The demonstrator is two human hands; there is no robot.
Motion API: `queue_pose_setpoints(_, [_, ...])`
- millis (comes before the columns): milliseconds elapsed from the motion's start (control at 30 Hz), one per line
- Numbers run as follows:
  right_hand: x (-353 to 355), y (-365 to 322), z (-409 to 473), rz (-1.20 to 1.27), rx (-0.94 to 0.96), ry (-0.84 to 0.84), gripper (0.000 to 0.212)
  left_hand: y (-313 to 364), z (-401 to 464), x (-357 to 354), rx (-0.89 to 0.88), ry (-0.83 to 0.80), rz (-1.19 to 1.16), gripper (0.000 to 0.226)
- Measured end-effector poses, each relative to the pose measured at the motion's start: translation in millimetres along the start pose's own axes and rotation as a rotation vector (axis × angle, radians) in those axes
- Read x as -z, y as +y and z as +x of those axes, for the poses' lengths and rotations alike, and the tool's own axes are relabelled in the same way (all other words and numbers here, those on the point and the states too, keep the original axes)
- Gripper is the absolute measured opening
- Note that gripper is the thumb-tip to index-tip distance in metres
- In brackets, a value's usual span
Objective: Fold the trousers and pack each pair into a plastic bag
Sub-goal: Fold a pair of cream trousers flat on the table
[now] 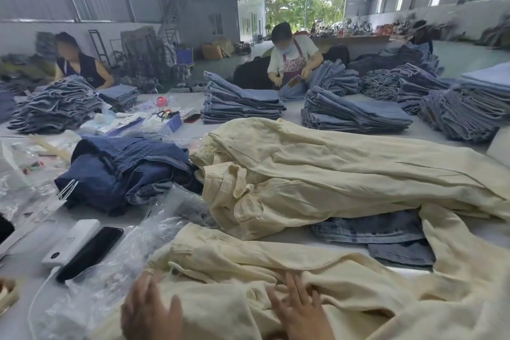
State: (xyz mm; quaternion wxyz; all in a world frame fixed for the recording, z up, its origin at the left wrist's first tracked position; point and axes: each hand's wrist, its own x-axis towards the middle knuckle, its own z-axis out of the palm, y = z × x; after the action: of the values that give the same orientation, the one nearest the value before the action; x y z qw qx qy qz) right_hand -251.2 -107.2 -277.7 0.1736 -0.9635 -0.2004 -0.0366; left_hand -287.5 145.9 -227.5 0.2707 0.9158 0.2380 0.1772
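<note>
A: Hands status?

B: Both flat on the cream trousers (pixel 248 270) at the near table edge. Left hand (pixel 150 309) fingers straight, pressing the cloth near the waistband. Right hand (pixel 299 309) fingers spread and straight, pressing the crumpled middle. Neither grips anything. Wrists are cut off by the bottom edge, and the left hand is motion-blurred.

A: Trousers fully in view?

B: No. The legs run off right and bottom. Still unfolded and wrinkled.

A: Bags?

B: Clear plastic bags (pixel 116 251) are just left of the trousers, partly under the waistband. I can't count them: transparent and overlapping.

A: What else is close?

B: A second heap of cream trousers (pixel 317 174) lies just behind, over some blue jeans (pixel 386 234) that show only at the near side. A dark navy pile (pixel 124 171) sits left of that heap. A white power bank (pixel 70 241) and a black phone (pixel 91 252) lie side by side at left, touching the plastic, with a white cable (pixel 41 290) running off the power bank toward the near edge.

A: Farther back?

B: Stacks of folded light jeans (pixel 242 105) across the table, small clutter at mid-left too blurred to name. Two people (pixel 292 61) work at the far side, lower bodies hidden by the stacks.
</note>
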Motion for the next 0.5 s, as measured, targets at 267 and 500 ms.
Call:
queue_pose_setpoints(267, [-3, 24, 0, -0.133, 0.062, 0.063, 0.069, -22, -21, -50, -0.093, -0.351, 0.257, 0.075])
queue_pose_setpoints(500, [6, 31, -11, -0.135, 0.008, 0.196, 0.065, -13, -2, -52, 0.076, -0.310, 0.436, 0.054])
